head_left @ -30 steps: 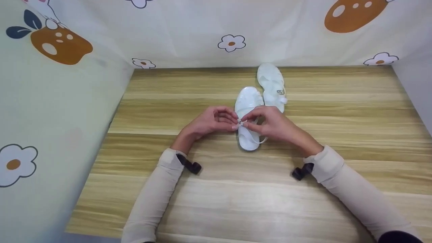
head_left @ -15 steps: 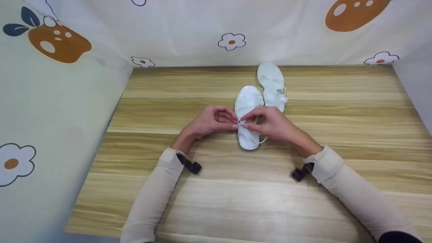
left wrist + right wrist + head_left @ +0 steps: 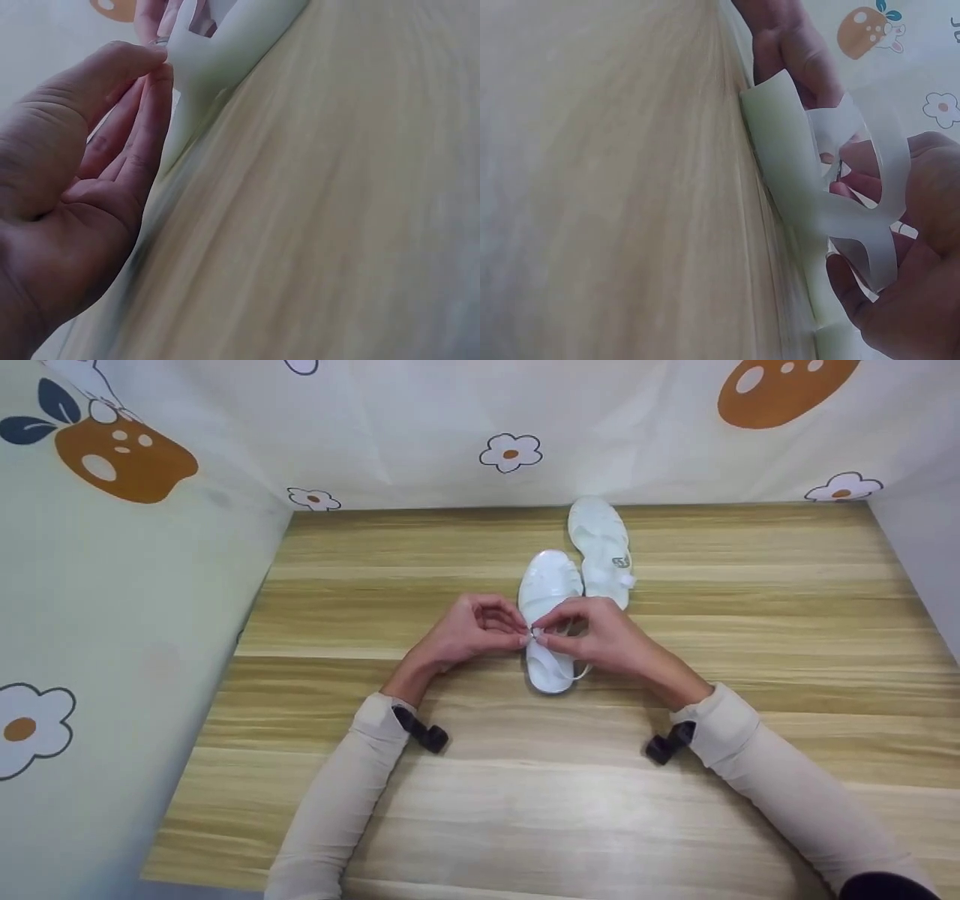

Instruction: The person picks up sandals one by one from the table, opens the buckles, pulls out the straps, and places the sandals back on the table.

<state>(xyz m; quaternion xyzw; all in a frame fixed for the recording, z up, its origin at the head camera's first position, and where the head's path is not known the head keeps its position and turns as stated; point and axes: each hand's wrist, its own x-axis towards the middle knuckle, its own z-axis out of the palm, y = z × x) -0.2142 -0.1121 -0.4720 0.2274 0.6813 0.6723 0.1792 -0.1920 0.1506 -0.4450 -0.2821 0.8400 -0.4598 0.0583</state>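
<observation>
A white sandal [image 3: 550,574] lies upright on the wooden table in the head view, toe pointing away. At its left side is a small metal buckle [image 3: 532,633]. My left hand [image 3: 484,626] pinches the strap by the buckle between thumb and index finger, its other fingers curled behind. From the other side, my right hand [image 3: 600,634] pinches the strap at the same buckle, reaching across the sandal and covering its middle. The right wrist view shows the sandal's pale side [image 3: 780,142] and looping straps, with my right fingers around them. Fingertips partly hide the buckle.
The second white sandal [image 3: 600,529] lies just behind and to the right, beside the first one, near the back wall. Patterned cloth walls [image 3: 420,435] border the wooden table [image 3: 420,825] at the back and left. Each wrist wears a black camera mount [image 3: 431,735].
Both hands keep their pinch at the buckle, with only tiny fingertip movement. The head view has shifted slightly; the sandals stay in place.
</observation>
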